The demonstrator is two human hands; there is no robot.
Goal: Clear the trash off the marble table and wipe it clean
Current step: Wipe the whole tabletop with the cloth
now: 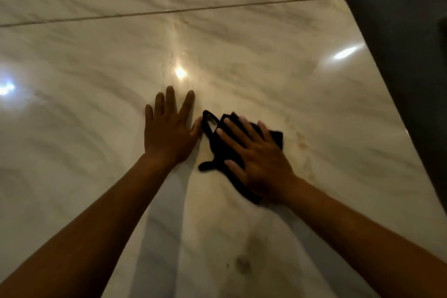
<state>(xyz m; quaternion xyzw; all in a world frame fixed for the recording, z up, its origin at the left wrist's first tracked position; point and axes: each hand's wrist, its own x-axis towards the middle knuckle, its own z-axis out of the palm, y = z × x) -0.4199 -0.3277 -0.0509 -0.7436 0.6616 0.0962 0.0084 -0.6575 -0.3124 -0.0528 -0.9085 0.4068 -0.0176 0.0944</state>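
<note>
Black cloth [244, 152] mostly hidden under right hand [256, 159], motion-blurred at near edge. Marble table [242, 68] cropped left, top, bottom. Top-right corner object unidentifiable.

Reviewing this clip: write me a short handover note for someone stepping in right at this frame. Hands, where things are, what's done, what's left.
Left hand: flat on the marble table, fingers spread, holding nothing.
Right hand: fingers straight, pressing the black cloth onto the table just right of the left hand.
Done: no trash shows on the visible part of the table.
Left: brownish stains to the right of the cloth and dark smudges near the front edge, between the forearms. Wipe those, then go over the rest. The far slab beyond the seam is only partly in view.
</note>
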